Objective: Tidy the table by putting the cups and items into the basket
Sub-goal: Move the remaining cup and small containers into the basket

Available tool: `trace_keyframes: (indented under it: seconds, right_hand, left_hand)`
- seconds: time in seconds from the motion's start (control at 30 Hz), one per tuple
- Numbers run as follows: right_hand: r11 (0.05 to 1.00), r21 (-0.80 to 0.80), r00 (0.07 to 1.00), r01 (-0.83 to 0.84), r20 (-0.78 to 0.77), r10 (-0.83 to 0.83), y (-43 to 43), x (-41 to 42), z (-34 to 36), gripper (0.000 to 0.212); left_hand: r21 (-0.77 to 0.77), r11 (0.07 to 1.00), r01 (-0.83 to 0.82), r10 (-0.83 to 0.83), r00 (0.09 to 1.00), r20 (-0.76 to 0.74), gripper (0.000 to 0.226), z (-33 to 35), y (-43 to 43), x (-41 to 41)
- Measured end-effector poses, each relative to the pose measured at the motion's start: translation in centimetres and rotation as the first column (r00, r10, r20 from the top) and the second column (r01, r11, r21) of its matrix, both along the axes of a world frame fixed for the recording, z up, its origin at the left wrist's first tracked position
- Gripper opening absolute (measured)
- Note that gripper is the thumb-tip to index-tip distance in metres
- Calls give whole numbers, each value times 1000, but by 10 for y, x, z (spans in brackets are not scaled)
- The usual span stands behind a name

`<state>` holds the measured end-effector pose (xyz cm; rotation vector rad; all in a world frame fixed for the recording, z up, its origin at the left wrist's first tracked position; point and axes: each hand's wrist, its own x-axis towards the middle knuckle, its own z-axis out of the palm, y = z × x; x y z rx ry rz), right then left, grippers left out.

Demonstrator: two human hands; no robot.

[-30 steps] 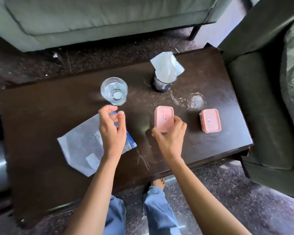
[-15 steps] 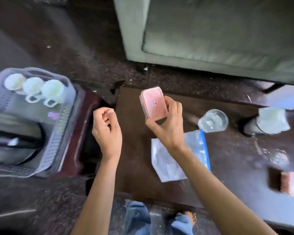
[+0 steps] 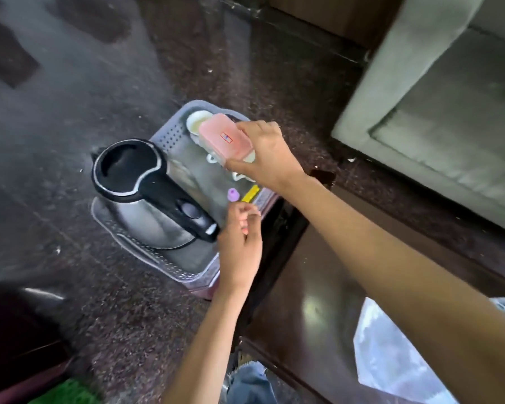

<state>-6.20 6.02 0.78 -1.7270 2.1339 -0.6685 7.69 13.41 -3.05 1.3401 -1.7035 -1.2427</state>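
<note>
The pink container [image 3: 225,138] bears a small red-and-blue label, too blurred to read.

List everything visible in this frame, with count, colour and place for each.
grey perforated plastic basket: one, grey, on the floor beside the table
steel electric kettle with black lid and handle: one, silver and black, in the basket
white cups: at least two, white, basket's far end, partly hidden
pink-lidded plastic container: one, pink, held over the cups
small purple cap: one, in the basket
yellow item: one, in the basket
dark wooden table: one, brown, right
clear plastic bag: one, on the table
grey-green sofa: one, upper right
right hand: grips the container
left hand: loosely curled, empty
</note>
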Motion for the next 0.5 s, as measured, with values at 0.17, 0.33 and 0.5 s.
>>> trace_keyframes:
  seconds: [0.17, 0.33, 0.5]
  right_hand:
    - [977, 124, 970, -174, -150, 192, -61, 15, -16, 71]
    - [960, 163, 943, -229, -207, 261, -88, 31, -32, 67]
    - [952, 204, 903, -228, -320, 285, -103, 45, -53, 54]
  left_hand:
    - [-14, 994, 111, -111, 994, 13, 7, -12, -2, 9]
    - [28, 992, 119, -119, 993, -5, 8, -22, 0, 15]
    - [4, 987, 162, -162, 987, -7, 12, -26, -1, 15]
